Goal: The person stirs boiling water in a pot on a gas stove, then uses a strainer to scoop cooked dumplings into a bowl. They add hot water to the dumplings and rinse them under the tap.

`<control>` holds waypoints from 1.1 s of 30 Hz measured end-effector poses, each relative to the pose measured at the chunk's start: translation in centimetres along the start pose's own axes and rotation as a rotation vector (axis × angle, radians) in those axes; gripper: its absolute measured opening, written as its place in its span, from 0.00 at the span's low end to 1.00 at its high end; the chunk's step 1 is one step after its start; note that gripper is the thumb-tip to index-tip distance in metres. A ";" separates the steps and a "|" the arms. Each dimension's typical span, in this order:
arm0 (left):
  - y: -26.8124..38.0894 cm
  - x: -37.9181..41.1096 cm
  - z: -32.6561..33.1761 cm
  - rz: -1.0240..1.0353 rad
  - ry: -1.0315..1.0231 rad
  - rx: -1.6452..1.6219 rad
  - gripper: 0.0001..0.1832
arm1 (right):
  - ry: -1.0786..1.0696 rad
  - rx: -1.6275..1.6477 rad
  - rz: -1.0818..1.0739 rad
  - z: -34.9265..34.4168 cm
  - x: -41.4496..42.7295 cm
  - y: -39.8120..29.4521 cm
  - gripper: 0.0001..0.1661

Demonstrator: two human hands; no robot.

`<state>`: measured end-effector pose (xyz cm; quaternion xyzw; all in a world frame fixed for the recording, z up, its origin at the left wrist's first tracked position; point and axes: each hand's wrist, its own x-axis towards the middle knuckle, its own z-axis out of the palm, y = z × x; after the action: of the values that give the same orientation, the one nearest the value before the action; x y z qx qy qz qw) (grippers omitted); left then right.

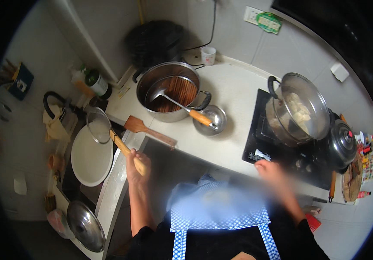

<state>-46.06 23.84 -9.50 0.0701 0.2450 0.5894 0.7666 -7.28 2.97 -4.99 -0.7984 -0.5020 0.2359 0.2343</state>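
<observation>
My left hand (138,169) grips the wooden handle of a round wire-mesh skimmer (99,125). The skimmer's mesh lies over a white basin (89,162) in the sink. My right hand (269,172) is at the front edge of the black induction cooktop (254,143), its fingers curled, beside a white patch on the glass. Whether it pinches anything is not clear. On the cooktop, pale chunks of food lie in a steel pot with a see-through wall or steamer tier (313,94). A blur covers part of my checked apron (219,224).
A big steel pot (170,115) of dark reddish-brown liquid holds a ladle (186,109), its handle above a steel bowl (217,128). A wooden spatula (150,130) lies near the counter edge. A lidded pot (341,143) stands right; a steel lid (84,227) rests left.
</observation>
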 end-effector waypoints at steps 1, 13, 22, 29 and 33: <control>-0.4 -0.5 0.8 0.011 -0.007 0.039 0.03 | -0.041 0.013 0.008 -0.1 0.2 -0.7 0.11; -9.3 -3.4 10.3 -0.031 -0.445 0.952 0.14 | -0.105 0.410 -0.201 -1.5 1.0 -1.5 0.22; -21.5 -8.2 17.6 -0.495 -0.921 1.199 0.19 | -0.139 1.055 -0.252 -2.1 1.4 -2.7 0.21; -25.8 -2.2 18.0 -0.558 -1.178 1.102 0.19 | 0.251 1.119 0.139 -10.0 -2.5 1.2 0.15; -24.1 3.4 15.4 -0.184 -0.656 1.152 0.19 | 0.298 0.758 0.204 -17.1 -6.5 3.7 0.23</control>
<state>-17.40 22.69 -6.63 0.6225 0.2796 0.2447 0.6888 3.30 -6.71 6.98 -0.7267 -0.2589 0.3076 0.5570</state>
